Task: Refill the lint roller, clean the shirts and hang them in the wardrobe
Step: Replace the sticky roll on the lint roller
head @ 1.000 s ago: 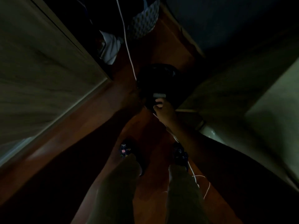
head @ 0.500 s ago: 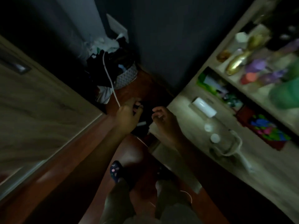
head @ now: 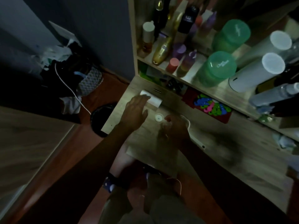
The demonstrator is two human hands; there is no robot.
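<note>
Dim counter (head: 218,126): left hand (head: 135,110) fingers straight on white roll (head: 153,101) near far-left corner; right hand (head: 174,130) curled over lint roller (head: 196,140), grip unclear.

left hand (head: 135,110) now reaching white roll (head: 154,101), right hand (head: 174,131) above desk (head: 226,143)

No text reads clearly: white script on the two green lids (head: 222,64) on the shelf (head: 223,94) and marks on the black bottle (head: 187,18) behind them are blurred.
</note>
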